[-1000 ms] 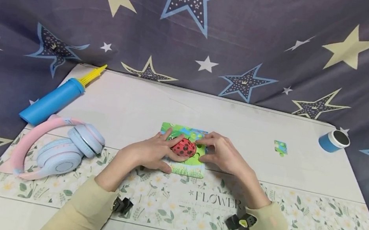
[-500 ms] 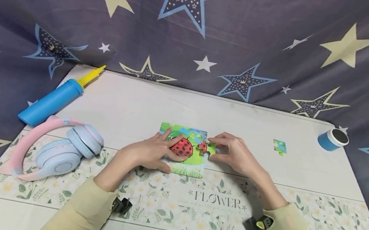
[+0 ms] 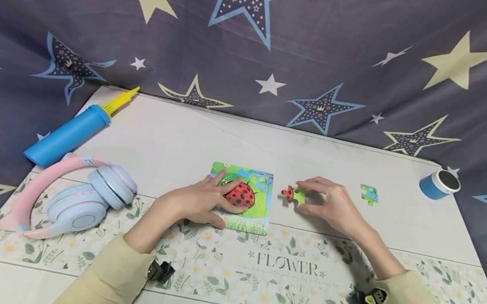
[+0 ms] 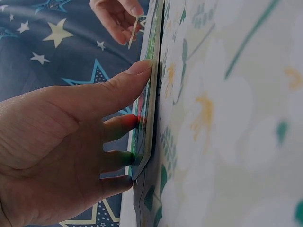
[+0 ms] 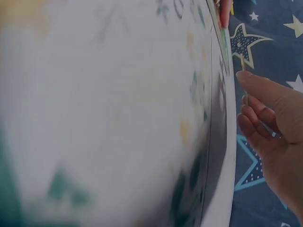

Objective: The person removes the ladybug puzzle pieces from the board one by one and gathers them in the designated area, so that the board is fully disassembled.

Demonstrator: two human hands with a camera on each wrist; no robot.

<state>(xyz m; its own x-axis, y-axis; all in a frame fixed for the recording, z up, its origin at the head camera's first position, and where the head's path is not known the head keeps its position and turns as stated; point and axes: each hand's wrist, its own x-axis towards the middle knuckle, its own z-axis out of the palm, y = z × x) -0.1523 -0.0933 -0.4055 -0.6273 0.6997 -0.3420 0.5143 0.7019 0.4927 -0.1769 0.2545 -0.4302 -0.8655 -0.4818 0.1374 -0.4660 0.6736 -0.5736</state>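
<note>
A ladybug jigsaw puzzle (image 3: 259,212) lies flat on the table in the middle of the head view. My left hand (image 3: 199,202) rests on its left part with fingers spread and fairly straight, covering some of the picture. In the left wrist view the thumb (image 4: 118,90) reaches the board's near edge and the other fingertips touch its top. Right of the board, my right hand (image 3: 330,202) pinches a red and green puzzle piece (image 3: 299,196) between thumb and fingers. That piece shows edge-on in the right wrist view, held above the table.
Another puzzle piece (image 3: 369,194), blue and green, lies to the right of my right hand. Pink and blue headphones (image 3: 79,206) and a blue hand pump (image 3: 69,134) with a yellow end lie at left. A blue jar (image 3: 437,186) sits at the far right.
My right hand has moved right from the board, drawing the red and green puzzle piece off it. My left hand has stayed on the board.
</note>
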